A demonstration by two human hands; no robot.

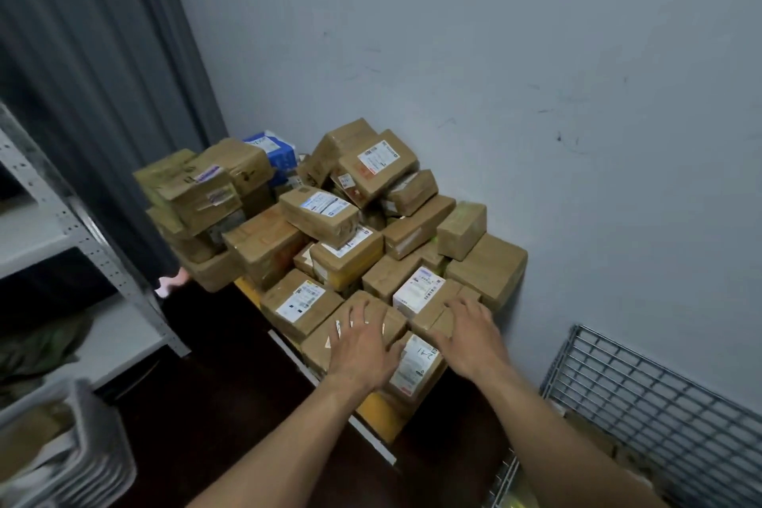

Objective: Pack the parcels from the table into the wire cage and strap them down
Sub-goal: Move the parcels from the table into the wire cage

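— How much of the table [381, 419] can you see?
— Very little. The parcel heap [330, 227] covers it, and only a yellow edge shows under the heap's near side.
— And the wire cage [659, 396]?
— It's right of the heap, cut off by the right and bottom edges.
— The labels [418, 289]?
— Too blurred to read. Behind the heap, a blue parcel [274, 151] is half hidden. You cannot tell whether your left hand [363, 346] and right hand [470, 338] touch the heap.
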